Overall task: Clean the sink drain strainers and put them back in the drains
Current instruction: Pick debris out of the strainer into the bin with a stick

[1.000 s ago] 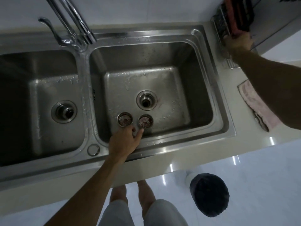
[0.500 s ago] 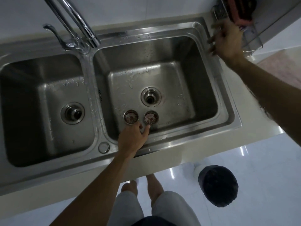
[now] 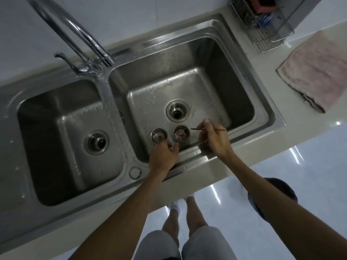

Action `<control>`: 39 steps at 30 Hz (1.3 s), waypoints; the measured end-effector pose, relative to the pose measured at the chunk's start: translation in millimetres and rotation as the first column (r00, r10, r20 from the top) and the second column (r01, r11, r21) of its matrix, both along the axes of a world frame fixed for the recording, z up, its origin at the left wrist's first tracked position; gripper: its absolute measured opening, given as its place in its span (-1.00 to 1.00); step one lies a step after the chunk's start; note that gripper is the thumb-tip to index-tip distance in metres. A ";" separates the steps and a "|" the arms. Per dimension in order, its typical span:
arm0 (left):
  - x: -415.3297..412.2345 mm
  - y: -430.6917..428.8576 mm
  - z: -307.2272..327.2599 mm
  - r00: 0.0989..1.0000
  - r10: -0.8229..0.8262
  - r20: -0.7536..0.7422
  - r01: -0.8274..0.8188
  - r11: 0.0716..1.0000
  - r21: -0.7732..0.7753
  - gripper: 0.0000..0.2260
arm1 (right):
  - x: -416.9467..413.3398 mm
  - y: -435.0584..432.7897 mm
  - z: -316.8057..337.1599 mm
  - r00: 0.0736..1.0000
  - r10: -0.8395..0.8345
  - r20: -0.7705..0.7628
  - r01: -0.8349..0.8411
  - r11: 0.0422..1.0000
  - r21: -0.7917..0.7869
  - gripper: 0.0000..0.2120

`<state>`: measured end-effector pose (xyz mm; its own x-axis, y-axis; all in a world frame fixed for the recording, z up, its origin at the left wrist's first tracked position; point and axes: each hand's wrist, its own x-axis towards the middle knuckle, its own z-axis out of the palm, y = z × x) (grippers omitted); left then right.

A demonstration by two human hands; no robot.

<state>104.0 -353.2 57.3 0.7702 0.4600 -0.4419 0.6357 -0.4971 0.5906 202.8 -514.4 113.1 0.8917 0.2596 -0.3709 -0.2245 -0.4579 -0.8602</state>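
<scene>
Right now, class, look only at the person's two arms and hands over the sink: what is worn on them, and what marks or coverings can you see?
Nothing is worn. The left hand and right hand are bare, without gloves, and no rings, watch or bracelet show. Both forearms are uncovered as far as the frame's edge; no sleeve is in view. No markings stand out in this dim picture.

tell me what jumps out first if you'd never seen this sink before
Two strainers, the left strainer and the right strainer, sit dirty on the right basin floor, just in front of its open drain. The left hand touches their near edge, while the right hand pinches a thin stick beside them.
</scene>
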 end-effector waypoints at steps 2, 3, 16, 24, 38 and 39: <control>8.2 12.8 -1.1 0.997 0.078 -0.027 -0.080 0.995 -0.065 -0.84 | -13.0 -10.5 -6.9 0.961 0.185 0.206 -0.159 0.978 -0.137 -0.78; 13.6 21.2 -1.7 0.995 0.090 -0.046 -0.092 0.995 -0.041 -0.91 | -21.0 -13.4 -11.1 0.936 0.226 0.270 -0.187 0.969 -0.162 -0.81; 62.0 65.3 -69.7 0.730 -0.514 -0.451 0.671 0.668 0.323 -0.12 | -36.8 -11.1 -53.7 0.715 0.403 0.572 -0.079 0.859 -0.506 -0.67; 58.3 65.1 -71.9 0.769 -0.464 -0.439 0.616 0.720 0.319 -0.28 | -34.4 -10.3 -55.3 0.721 0.401 0.565 -0.081 0.859 -0.506 -0.66; 59.5 53.0 49.7 0.896 -0.412 0.168 0.357 0.891 0.279 -0.05 | -37.0 -25.6 -11.5 0.848 0.112 0.518 0.013 0.973 -0.232 -0.69; 59.6 41.8 62.6 0.873 -0.432 0.228 0.368 0.888 0.274 -0.06 | -38.7 -37.1 -1.8 0.852 0.038 0.522 0.059 0.984 -0.169 -0.68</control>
<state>163.6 -311.5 119.9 0.9832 0.1447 -0.1110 0.1822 -0.8080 0.5603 164.1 -551.5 111.2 0.9681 0.2246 0.1112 0.2286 -0.6095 -0.7591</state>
